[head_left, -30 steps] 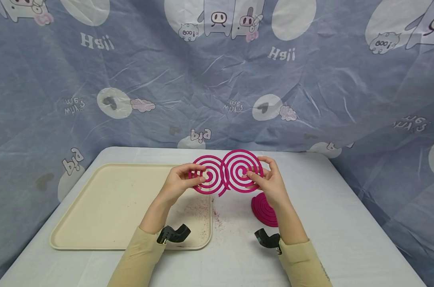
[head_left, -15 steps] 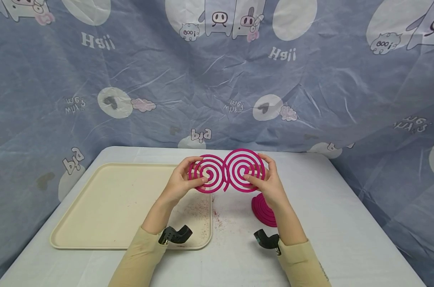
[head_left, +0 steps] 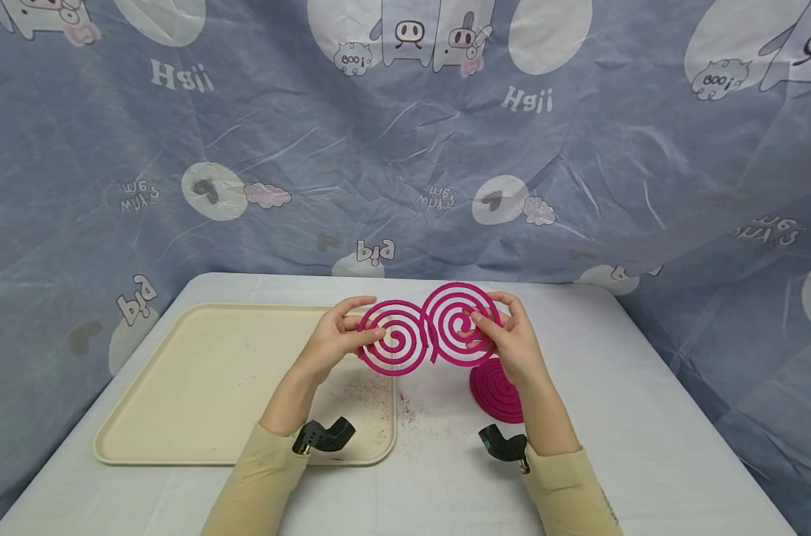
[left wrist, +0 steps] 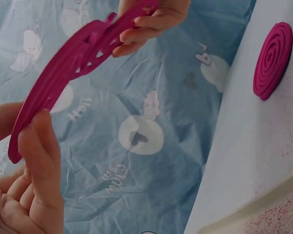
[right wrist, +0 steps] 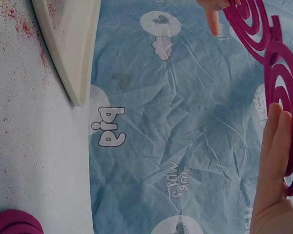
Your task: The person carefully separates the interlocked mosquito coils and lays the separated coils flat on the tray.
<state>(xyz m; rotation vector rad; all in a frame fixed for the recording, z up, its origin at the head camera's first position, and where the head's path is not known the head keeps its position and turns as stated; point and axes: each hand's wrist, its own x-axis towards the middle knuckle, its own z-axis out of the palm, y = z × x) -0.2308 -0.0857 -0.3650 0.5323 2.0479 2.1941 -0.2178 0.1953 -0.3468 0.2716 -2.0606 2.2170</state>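
"Where are the two mosquito coils (head_left: 428, 327)?"

"Above the worktop (head_left: 633, 417), edges overlapping; the left grip (head_left: 328, 344) pinches one, the right grip (head_left: 519, 348) the other."

"And the tightly wound coil (head_left: 495, 391)?"

"Lying on the worktop."

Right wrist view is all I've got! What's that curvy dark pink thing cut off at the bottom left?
Observer: A tightly wound, round magenta coil, lying whole on the white table.
Operator: Cool! And who's got the far end, up where my picture stops?
Observer: The person's left hand, with its thumb across the near face of the left open magenta spiral.
Operator: What's that pale pointy bit at my top left?
Observer: A cream rectangular tray with rounded corners, reaching well over to the person's left.
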